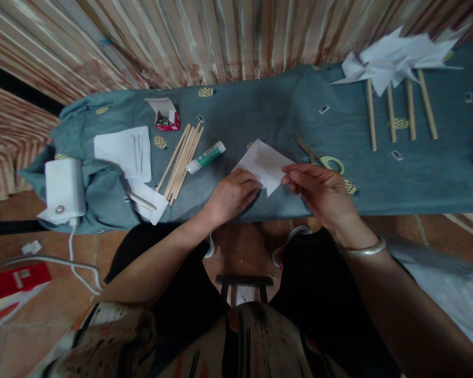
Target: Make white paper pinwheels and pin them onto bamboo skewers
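A white paper square [265,158] with slits cut in from its corners is held between my two hands, over the table's front part. My left hand [236,193] pinches its lower left side, fingers curled over the edge. At the right corner, my right hand [313,186] grips the paper between thumb and fingertips. Just beyond that hand lies a pair of scissors [331,164] with light green handles, partly covered by the fingers. A green and white glue stick [205,157] rests to the left of the paper.
Left of the glue stick lie several wooden sticks [184,165], an open red box [167,121] of small metal pieces, white paper sheets [122,152], a pen [142,201] and a white box-shaped device [65,186] with a cable. Paper pinwheels [398,58] on sticks lie at the far right.
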### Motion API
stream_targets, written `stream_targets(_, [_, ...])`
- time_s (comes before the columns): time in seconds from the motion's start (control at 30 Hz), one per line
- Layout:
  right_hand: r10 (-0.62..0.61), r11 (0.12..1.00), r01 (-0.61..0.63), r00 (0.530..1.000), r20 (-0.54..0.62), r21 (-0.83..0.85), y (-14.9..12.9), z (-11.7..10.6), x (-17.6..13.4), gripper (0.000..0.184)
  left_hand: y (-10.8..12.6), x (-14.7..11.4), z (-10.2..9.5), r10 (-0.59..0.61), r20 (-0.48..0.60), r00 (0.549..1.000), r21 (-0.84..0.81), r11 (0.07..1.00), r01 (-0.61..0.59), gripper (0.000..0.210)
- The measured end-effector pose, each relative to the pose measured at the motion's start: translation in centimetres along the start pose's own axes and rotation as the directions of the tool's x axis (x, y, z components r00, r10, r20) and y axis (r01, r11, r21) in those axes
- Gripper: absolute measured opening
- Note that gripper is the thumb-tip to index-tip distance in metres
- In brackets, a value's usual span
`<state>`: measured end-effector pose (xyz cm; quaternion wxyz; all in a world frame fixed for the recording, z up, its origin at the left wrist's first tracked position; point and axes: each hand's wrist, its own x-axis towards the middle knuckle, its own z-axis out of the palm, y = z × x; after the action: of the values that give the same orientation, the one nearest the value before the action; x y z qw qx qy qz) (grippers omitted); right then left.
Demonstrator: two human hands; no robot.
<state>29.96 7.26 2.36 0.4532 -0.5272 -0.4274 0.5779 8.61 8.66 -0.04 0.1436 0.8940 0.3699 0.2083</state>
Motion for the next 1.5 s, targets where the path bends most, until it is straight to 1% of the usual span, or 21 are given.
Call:
stream_targets(0.07, [-0.114,0.981,0.106,0.993,-0.040,-0.161,0.7,0.1,0.1,0.012,-0.1,0.0,0.2,-0.040,-0.045,0.998,-0.085,0.996,0.036,0.017])
stream_targets(0.1, [-0.167,0.955,0.151,0.985,-0.045,-0.254,1.1,0.1,0.2,0.010,-0.1,0.1,0.2,-0.060,-0.062,0.996,-0.128,0.990,0.052,0.016])
stream_targets(0.17, [-0.260,0.875,0.230,0.966,-0.011,-0.426,1.8,0.3,0.3,0.009,0.0,0.2,0.3,-0.106,-0.094,0.990,-0.211,0.974,0.084,0.015])
stream_targets(0.2, [-0.304,0.829,0.275,0.952,0.019,-0.486,2.0,0.4,0.3,0.009,0.0,0.2,0.3,-0.127,-0.103,0.987,-0.246,0.964,0.099,0.014])
stream_targets(0.27, [-0.371,0.755,0.346,0.926,0.073,-0.557,2.4,0.6,0.3,0.008,0.1,0.3,0.3,-0.166,-0.113,0.980,-0.302,0.945,0.125,0.013])
stream_targets(0.3, [-0.391,0.732,0.369,0.916,0.091,-0.573,2.5,0.8,0.4,0.007,0.1,0.3,0.3,-0.184,-0.117,0.976,-0.323,0.936,0.138,0.013])
stream_targets(0.37, [-0.402,0.711,0.381,0.910,0.103,-0.591,2.6,1.1,0.5,0.007,0.1,0.4,0.3,-0.213,-0.116,0.970,-0.357,0.921,0.159,0.014])
stream_targets(0.47, [-0.399,0.711,0.379,0.911,0.104,-0.593,2.6,1.5,0.6,0.007,0.2,0.4,0.3,-0.236,-0.108,0.966,-0.396,0.901,0.176,0.015])
stream_targets(0.67, [-0.389,0.711,0.367,0.916,0.099,-0.600,2.5,2.0,0.9,0.006,0.3,0.4,0.1,-0.267,-0.091,0.959,-0.400,0.892,0.210,0.015])
stream_targets(0.8, [-0.398,0.711,0.354,0.915,0.067,-0.607,2.4,2.4,1.1,0.007,0.0,0.5,-0.2,-0.246,-0.129,0.961,-0.312,0.929,0.196,0.014])
stream_targets(0.9, [-0.403,0.705,0.350,0.914,0.058,-0.617,2.4,2.6,1.4,0.008,-0.3,0.6,-0.3,-0.250,-0.128,0.960,-0.242,0.946,0.215,0.015])
stream_targets(1.03, [-0.401,0.692,0.340,0.915,0.053,-0.637,2.4,2.8,1.7,0.008,-0.6,0.7,-0.1,-0.282,-0.104,0.954,-0.232,0.939,0.253,0.015])
stream_targets(1.17, [-0.399,0.689,0.324,0.916,0.034,-0.648,2.5,2.9,1.7,0.008,-0.6,0.8,0.0,-0.289,-0.109,0.951,-0.235,0.937,0.258,0.014])
stream_targets(1.33, [-0.407,0.707,0.321,0.913,0.009,-0.630,2.6,2.7,1.7,0.007,-0.7,1.0,0.1,-0.295,-0.119,0.948,-0.210,0.941,0.266,0.014])
stream_targets(1.5, [-0.412,0.698,0.317,0.911,0.002,-0.642,2.6,2.6,1.8,0.008,-1.1,1.4,0.2,-0.308,-0.104,0.946,-0.184,0.940,0.286,0.013])
